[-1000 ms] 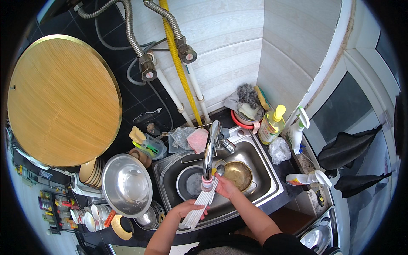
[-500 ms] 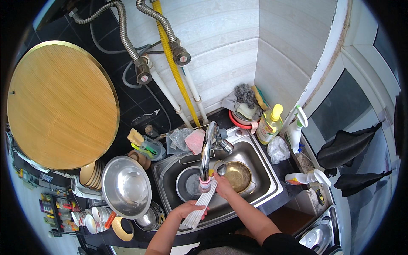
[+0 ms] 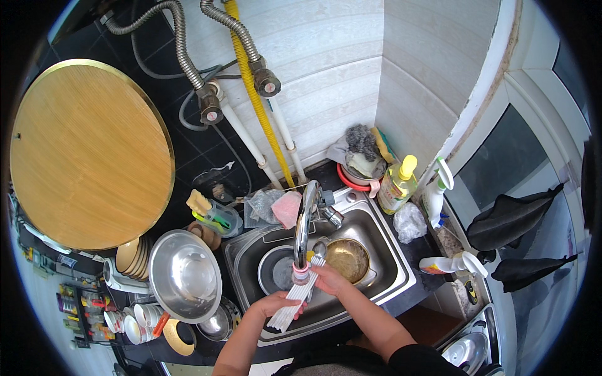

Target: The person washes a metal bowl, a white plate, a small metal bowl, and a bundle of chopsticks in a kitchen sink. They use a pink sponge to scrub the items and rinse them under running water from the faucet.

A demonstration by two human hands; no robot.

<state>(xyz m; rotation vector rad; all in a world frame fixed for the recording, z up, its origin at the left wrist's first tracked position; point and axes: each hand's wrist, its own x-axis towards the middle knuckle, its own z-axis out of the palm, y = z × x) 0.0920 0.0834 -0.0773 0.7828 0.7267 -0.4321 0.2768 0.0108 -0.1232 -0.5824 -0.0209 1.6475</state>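
A bundle of white chopsticks (image 3: 301,299) slants under the tap (image 3: 305,219), over the sink (image 3: 394,279). My left hand (image 3: 279,305) is closed round its lower part, and the ends fan out below. Around the upper end are the fingers of my right hand (image 3: 327,280), closed and partly hidden behind the sticks. Just beyond that hand shows the bowl of a metal spoon (image 3: 320,248); whether I hold it too is unclear. In the basin a grey pot (image 3: 266,271) lies left of the tap, and a brass-coloured pan (image 3: 348,258) lies to the right.
A steel bowl (image 3: 186,276) stands left of the sink, near stacked bowls (image 3: 130,258) and a round wooden board (image 3: 91,156). Behind lie cloths (image 3: 287,208) and a utensil holder (image 3: 229,220). Yellow detergent (image 3: 395,188) and spray bottles (image 3: 434,194) line the right side.
My right hand has slid slightly down and left along the chopsticks, leaving the spoon bowl more in view. My left hand has shifted a little left and stays closed on the bundle.
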